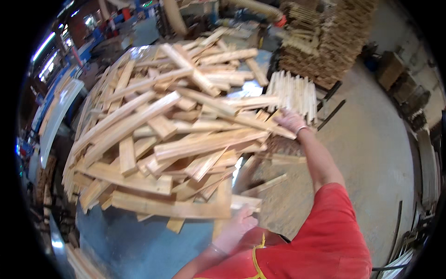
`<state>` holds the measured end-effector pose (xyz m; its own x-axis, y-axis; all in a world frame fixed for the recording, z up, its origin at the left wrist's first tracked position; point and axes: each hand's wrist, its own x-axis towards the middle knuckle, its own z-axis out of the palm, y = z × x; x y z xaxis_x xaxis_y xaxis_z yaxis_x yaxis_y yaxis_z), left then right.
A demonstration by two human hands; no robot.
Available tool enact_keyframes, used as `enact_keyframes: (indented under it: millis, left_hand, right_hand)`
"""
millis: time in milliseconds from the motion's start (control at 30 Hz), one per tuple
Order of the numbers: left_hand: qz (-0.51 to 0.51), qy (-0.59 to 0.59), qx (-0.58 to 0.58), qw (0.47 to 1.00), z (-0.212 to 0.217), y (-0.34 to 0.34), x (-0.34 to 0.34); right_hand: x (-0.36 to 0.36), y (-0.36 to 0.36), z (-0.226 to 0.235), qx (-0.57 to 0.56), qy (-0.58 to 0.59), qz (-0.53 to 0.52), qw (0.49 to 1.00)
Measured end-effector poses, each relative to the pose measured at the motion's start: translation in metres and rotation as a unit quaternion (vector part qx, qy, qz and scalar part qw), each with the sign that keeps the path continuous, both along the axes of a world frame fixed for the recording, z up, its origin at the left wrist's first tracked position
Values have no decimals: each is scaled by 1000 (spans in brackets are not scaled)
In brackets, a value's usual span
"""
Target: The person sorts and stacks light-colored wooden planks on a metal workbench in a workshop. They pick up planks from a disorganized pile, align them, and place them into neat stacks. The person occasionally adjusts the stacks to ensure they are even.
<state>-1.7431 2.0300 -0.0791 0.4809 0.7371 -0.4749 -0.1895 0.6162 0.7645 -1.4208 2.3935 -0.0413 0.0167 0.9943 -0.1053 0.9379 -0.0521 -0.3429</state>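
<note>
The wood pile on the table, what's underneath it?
Under the wood pile, a blue-grey tabletop shows along the near side and through gaps toward the far right. Elsewhere the boards cover it, so whether anything else lies beneath can't be seen.

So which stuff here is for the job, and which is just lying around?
Probably for the job:
messy wood pile, by the left hand and right hand
blue table
tidy row of sticks

Probably just around:
thick hose
tall wood stack
</note>
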Motion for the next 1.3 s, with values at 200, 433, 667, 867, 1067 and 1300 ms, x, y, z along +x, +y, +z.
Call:
enact_keyframes:
  millis: [200,433,667,867,1067,1300]
  left_hand:
    - [127,-167,-32,977,-42,37,46]
    - [67,-12,-114,991,-49,104,96]
    - [307,-66,-195,929,-114,224,227]
    - [543,-309,-233,745,-147,278,266]
    - [489,-461,-58,738,-181,298,272]
    - [565,-332,14,755,-134,192,213]
  right_hand:
    - [-32,31,51,-3,220,104,970]
    - [-44,184,10,0,28,194,981]
    - [-105,277,-73,-138,120,333,925]
    - [-137,286,-109,-218,132,446,858]
    - [-119,261,-117,-291,223,440,820]
    - [-111,141,-126,-458,401,293,737]
